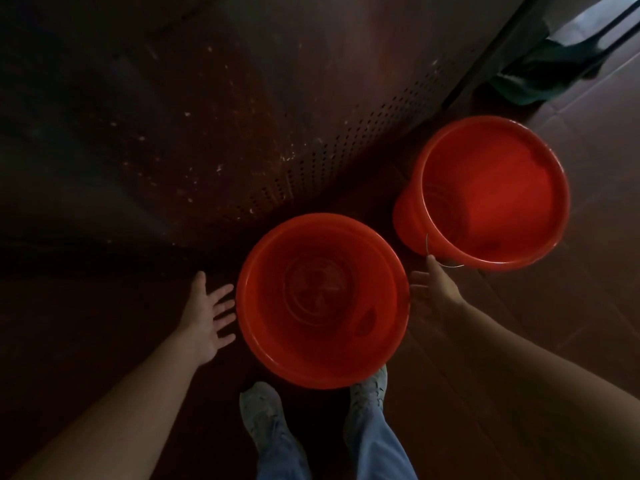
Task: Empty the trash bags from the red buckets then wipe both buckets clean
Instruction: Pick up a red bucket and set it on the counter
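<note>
Two red buckets stand on the dark floor, both with no bag inside. The near bucket (322, 301) is right in front of my feet. The far bucket (485, 192) stands to its right and further away, with a thin wire handle hanging at its near rim. My left hand (207, 313) is spread open just left of the near bucket, fingers close to its rim. My right hand (434, 287) is open between the two buckets, its thumb tip near the far bucket's wire handle. No trash bag or cloth is in either hand.
A dark perforated metal panel (346, 150) rises behind the buckets. A green cloth or mop head (543, 74) lies at the top right by black bars. My shoes (259, 410) stand just below the near bucket. Reddish floor tiles spread to the right.
</note>
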